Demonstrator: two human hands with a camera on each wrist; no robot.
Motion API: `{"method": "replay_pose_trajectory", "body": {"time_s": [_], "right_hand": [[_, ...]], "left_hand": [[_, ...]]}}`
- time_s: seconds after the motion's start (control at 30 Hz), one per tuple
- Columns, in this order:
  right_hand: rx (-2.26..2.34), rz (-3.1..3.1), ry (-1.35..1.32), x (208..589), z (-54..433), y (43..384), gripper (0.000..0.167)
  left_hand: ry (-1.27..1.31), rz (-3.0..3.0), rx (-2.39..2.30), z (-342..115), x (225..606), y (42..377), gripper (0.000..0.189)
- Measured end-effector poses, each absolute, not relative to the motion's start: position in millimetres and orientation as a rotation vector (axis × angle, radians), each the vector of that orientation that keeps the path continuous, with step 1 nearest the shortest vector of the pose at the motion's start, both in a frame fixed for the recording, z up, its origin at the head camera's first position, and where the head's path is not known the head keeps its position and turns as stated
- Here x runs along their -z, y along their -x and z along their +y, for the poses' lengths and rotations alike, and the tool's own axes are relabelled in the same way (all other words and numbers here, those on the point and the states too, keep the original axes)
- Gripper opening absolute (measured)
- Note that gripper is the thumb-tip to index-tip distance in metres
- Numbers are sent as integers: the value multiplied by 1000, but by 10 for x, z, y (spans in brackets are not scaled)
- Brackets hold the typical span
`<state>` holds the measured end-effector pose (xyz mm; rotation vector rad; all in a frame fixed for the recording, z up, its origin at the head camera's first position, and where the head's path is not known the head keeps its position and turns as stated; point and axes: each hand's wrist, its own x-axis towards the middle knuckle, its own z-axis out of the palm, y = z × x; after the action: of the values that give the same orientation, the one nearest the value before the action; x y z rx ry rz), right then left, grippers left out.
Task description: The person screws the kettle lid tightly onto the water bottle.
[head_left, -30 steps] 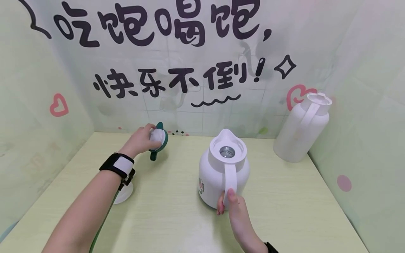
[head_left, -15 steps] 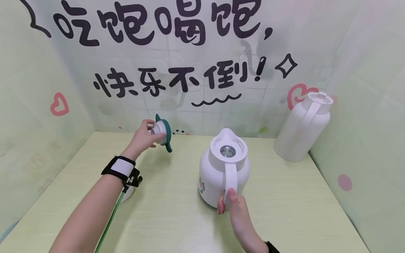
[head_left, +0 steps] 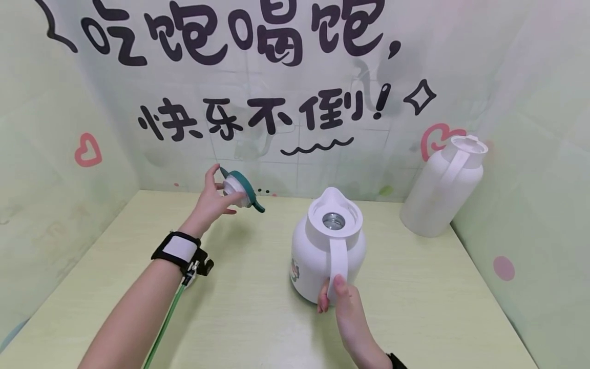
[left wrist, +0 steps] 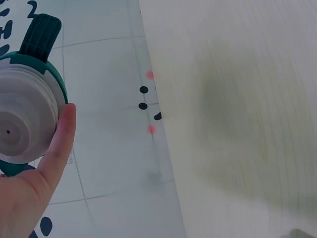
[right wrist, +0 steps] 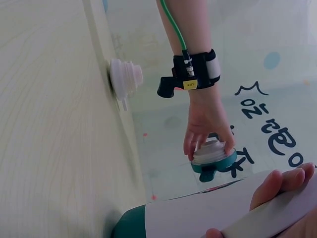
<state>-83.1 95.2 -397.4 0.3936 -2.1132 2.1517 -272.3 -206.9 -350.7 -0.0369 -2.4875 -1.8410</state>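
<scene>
My left hand (head_left: 213, 201) holds a green-and-white thermos lid (head_left: 238, 188) above the back left of the table, by the wall. In the left wrist view, a finger lies along the white threaded plug of the lid (left wrist: 25, 106), and its green tab (left wrist: 41, 35) sticks out past the rim. With my right hand (head_left: 342, 305) I grip the handle (head_left: 338, 261) of a white thermos jug (head_left: 306, 256), which stands upright on the table. Its mouth (head_left: 334, 221) is uncovered, showing a metallic inside. The right wrist view shows the jug's green base (right wrist: 132, 223).
A taller white thermos jug (head_left: 438, 189) stands at the back right, by the side wall. A white lid (right wrist: 124, 79) lies plug up on the table, mostly hidden behind my left wrist in the head view. Printed walls (head_left: 258, 169) enclose the pale wooden table (head_left: 249, 312).
My left hand has lifted the lid and moved slightly to the right, turning it so its green side faces more up and right. The right hand and the jug stay in place.
</scene>
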Motion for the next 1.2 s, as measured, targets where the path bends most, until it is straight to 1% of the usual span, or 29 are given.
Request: {"method": "replay_pose_trajectory", "body": {"time_s": [0.1, 0.2, 0.33, 0.47, 0.63, 0.93, 1.03, 1.2], "right_hand": [[-2147, -2119, -391, 3973, 953, 830, 64], [-2145, -2121, -388, 3972, 954, 828, 64], [-2143, -2120, -384, 3971, 954, 827, 63], [-2141, -2120, -387, 3969, 955, 823, 63], [-2150, -2118, -385, 3971, 954, 823, 62], [-2154, -2113, -399, 3973, 954, 824, 62], [-2161, -2116, -392, 3973, 954, 825, 62], [-2157, -2119, -392, 3974, 955, 824, 62]], "left_hand": [[92, -2466, 1856, -2048, 3513, 2711, 102], [140, -2465, 1858, -2012, 3514, 2692, 100], [185, -2424, 1921, -1946, 3523, 2664, 93], [208, -2263, 2147, -1862, 3530, 2627, 86], [199, -2096, 2390, -1760, 3505, 2562, 73], [189, -1990, 2600, -1608, 3485, 2470, 52], [197, -1960, 2650, -1577, 3478, 2444, 52], [266, -2004, 2597, -1530, 3477, 2410, 61]]}}
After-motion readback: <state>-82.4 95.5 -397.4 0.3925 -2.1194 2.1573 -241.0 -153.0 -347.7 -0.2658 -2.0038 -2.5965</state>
